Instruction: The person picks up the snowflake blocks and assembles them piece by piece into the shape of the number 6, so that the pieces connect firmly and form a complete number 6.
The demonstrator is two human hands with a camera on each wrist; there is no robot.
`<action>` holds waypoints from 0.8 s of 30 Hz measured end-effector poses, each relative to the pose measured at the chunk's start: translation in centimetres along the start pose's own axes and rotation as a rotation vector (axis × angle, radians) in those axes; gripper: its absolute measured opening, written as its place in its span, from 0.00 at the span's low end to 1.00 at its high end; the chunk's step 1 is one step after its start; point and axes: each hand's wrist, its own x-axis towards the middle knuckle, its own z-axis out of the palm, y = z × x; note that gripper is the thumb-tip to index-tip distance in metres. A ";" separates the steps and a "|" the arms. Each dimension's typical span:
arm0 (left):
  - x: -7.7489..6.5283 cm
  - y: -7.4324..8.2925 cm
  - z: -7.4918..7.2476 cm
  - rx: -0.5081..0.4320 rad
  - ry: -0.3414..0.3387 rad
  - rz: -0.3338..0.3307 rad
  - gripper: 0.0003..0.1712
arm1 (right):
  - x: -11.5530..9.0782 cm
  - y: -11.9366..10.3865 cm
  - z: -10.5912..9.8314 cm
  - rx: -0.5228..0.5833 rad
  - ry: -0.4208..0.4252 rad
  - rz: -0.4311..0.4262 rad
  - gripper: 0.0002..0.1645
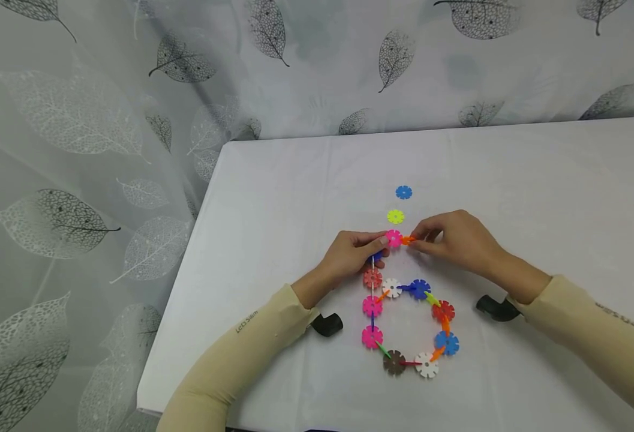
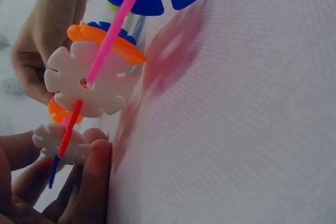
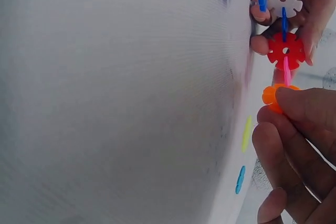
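Note:
In the head view my left hand (image 1: 349, 258) pinches a pink notched disc (image 1: 394, 238) at the top of a chain of slotted plastic discs. My right hand (image 1: 459, 240) holds an orange disc (image 3: 271, 97) between thumb and forefinger, and this disc meets the right edge of the pink one. The chain runs down past a red disc (image 1: 372, 278), then closes into a ring with white, blue, brown and other discs, set edge-on and flat by turns. Seen from the left wrist, a white disc (image 2: 89, 80) and an orange disc (image 2: 105, 40) stand in front of the hands.
A loose yellow disc (image 1: 395, 216) and a loose blue disc (image 1: 403, 192) lie beyond my hands. The white-covered table (image 1: 273, 192) meets a leaf-patterned curtain (image 1: 317, 72) behind. Black wrist devices (image 1: 327, 324) show beside both forearms.

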 end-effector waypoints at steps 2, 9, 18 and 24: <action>0.0 -0.1 -0.1 0.008 0.001 0.005 0.18 | 0.1 -0.1 0.1 -0.014 0.009 -0.018 0.06; 0.2 -0.5 -0.3 0.029 -0.009 0.027 0.18 | 0.4 -0.4 0.4 -0.058 0.044 -0.055 0.06; 0.3 -0.4 -0.3 0.060 -0.021 0.064 0.18 | 0.6 -0.4 0.5 -0.025 0.091 -0.066 0.06; 0.0 -0.1 -0.3 0.114 0.005 0.049 0.18 | 0.3 -0.4 0.4 0.036 0.056 0.027 0.07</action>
